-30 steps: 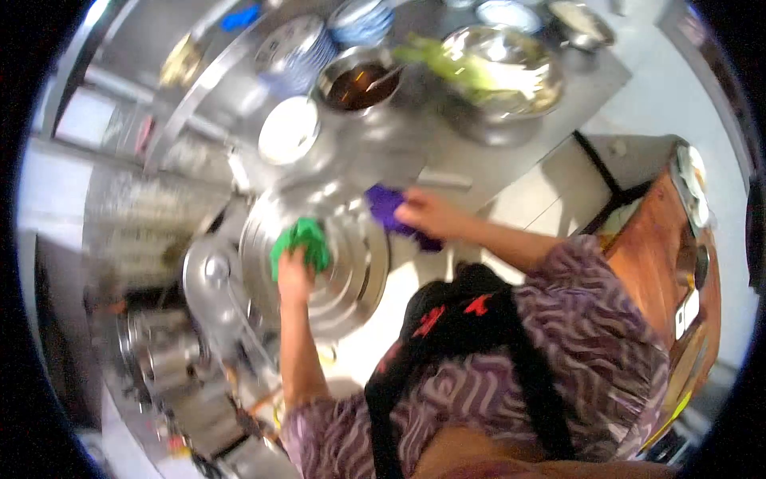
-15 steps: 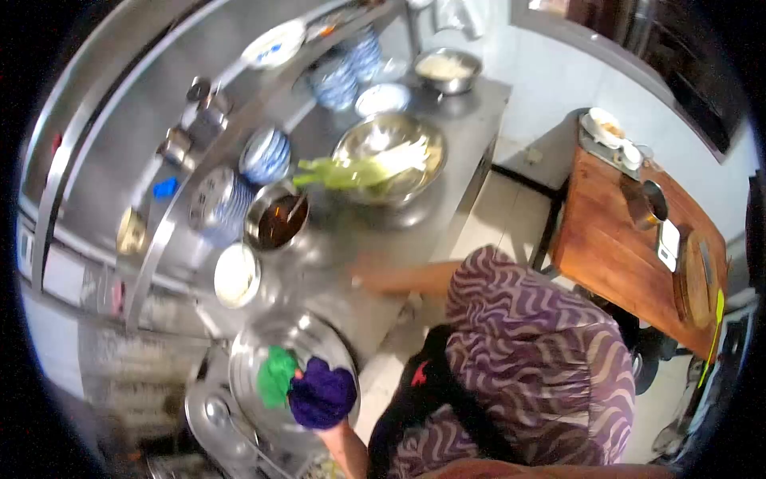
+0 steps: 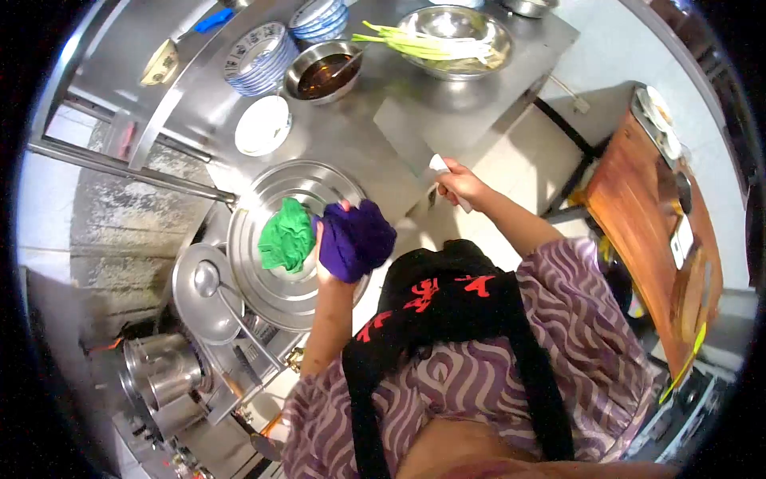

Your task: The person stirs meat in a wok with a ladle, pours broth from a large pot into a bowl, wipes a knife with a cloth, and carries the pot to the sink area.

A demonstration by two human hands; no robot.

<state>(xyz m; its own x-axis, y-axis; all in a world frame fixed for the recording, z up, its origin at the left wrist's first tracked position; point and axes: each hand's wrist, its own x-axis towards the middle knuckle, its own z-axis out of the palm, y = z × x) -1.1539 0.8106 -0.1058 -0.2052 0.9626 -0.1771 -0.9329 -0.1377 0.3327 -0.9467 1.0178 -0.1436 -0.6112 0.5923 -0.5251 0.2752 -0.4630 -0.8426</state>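
Above the steel lid (image 3: pixel 279 299), the left hand (image 3: pixel 323 262) has its grip around the purple cloth (image 3: pixel 359 239), beside the green cloth (image 3: pixel 287 235). Farther, near the desk (image 3: pixel 343 136), the right hand (image 3: pixel 462 184) has just closed on a white handle (image 3: pixel 438 163), so both are occupied.

- Purple cloth (image 3: pixel 359 243), one: crumpled, gathered in my left hand (image 3: pixel 325 270), seen over the right part of a round metal disc (image 3: pixel 307 177).
- Green cloth (image 3: pixel 287 237), one: bunched, lying on that disc.
- Cleaver (image 3: pixel 401 137), one: broad grey blade, pointing towards the bench (image 3: pixel 351 148); white handle in my right hand (image 3: pixel 463 184).
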